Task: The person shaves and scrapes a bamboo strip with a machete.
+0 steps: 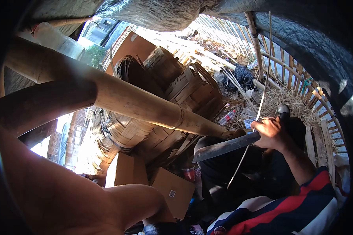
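My right hand [268, 132] is closed around a machete [227, 147], its dark blade lying across my dark-clothed legs and pointing left. A long thin bamboo strip [266, 80] passes by the thumb and fingers of the same hand and crosses behind the blade. A rounded grey end shows above the hand. My left arm [133, 197] is bent, with the bare forearm rising close to the camera at the left; the left hand itself is outside the picture.
A thick bamboo pole [133, 103] slants across the view. Behind it lie woven bamboo baskets [194, 88], with cardboard boxes [172, 192] below. A slatted bamboo fence [290, 70], straw-like shavings [294, 102] and a plastic bottle [227, 116] are at the right.
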`<control>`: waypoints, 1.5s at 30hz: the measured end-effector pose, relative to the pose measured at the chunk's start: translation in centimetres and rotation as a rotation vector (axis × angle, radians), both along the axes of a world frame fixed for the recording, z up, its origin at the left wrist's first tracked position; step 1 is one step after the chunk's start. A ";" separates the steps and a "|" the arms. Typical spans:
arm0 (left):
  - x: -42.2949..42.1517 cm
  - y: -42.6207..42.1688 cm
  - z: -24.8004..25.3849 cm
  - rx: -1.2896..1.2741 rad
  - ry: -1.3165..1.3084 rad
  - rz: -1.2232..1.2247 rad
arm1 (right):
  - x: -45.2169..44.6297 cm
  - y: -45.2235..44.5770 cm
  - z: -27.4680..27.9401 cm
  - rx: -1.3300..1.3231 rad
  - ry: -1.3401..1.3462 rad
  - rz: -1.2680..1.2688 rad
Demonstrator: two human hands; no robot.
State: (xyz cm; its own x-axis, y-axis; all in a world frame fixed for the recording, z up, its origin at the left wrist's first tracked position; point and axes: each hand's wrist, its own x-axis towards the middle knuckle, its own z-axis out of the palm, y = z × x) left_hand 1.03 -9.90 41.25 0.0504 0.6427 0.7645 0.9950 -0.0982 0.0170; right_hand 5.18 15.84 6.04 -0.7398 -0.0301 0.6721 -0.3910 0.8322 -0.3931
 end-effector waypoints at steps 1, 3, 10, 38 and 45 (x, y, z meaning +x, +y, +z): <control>0.0 0.1 0.0 0.003 0.003 -0.002 | 0.0 0.0 0.0 0.000 0.001 -0.001; -0.1 0.2 0.0 0.010 0.004 -0.005 | 0.2 0.0 0.1 0.009 -0.058 -0.017; -0.4 0.8 -0.3 0.046 0.018 -0.015 | 0.2 0.2 0.5 0.015 -0.126 0.002; -0.6 1.1 -1.4 0.196 0.096 -0.054 | 0.5 0.4 1.1 0.050 -0.392 0.050; -0.6 1.1 -1.3 0.208 0.106 -0.052 | 0.4 0.4 1.0 0.057 -0.390 0.051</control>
